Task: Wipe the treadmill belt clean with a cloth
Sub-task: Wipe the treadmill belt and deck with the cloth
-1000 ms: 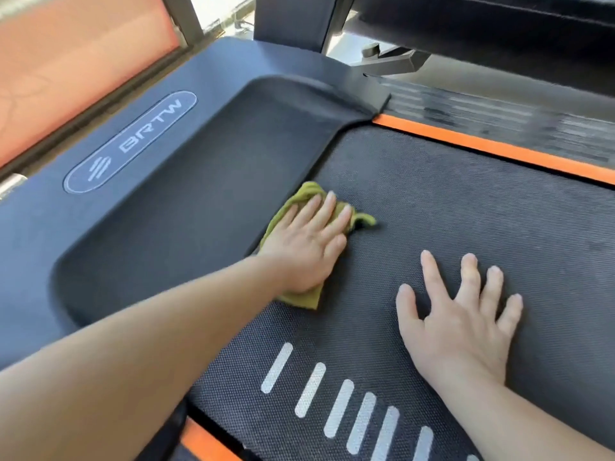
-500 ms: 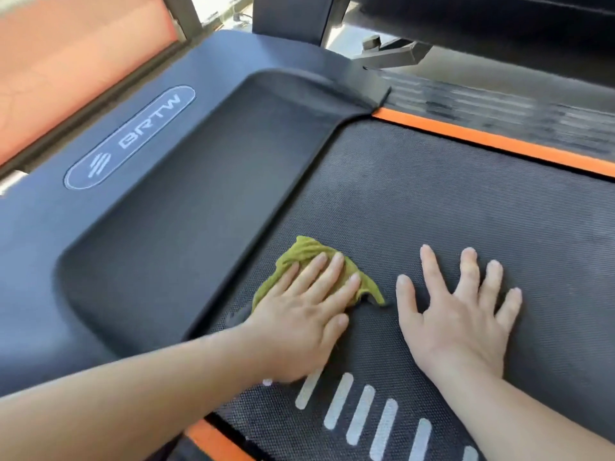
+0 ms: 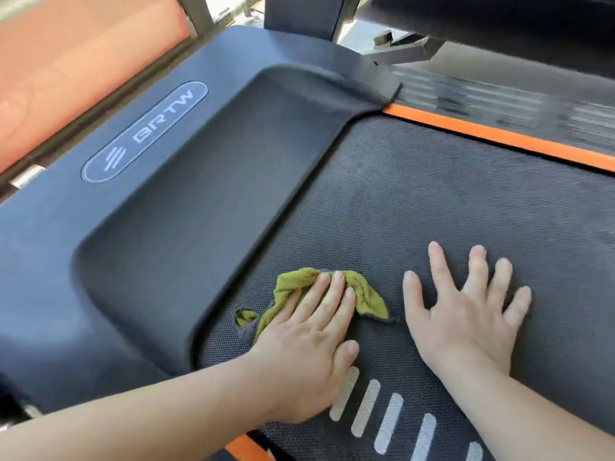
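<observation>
Black textured belt (image 3: 432, 201), orange edge strip (image 3: 499, 136). Cover badge (image 3: 146, 131) reads "BRTW". My left hand (image 3: 306, 354) presses cloth (image 3: 367, 296), fingers straight; right hand (image 3: 466, 321) splayed flat.

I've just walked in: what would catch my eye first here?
The olive-green cloth stands out on the dark treadmill belt, pressed under the left hand near the belt's left edge. The right hand lies spread on the belt beside it. An orange stripe runs along the belt's far side.

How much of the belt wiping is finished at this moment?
Done: cannot tell; no clearly cleaned strip shows. In hand: the left hand presses the cloth on the belt beside the cover; the right hand lies flat beside it. Left: probably the far belt, which looks greyish.
</observation>
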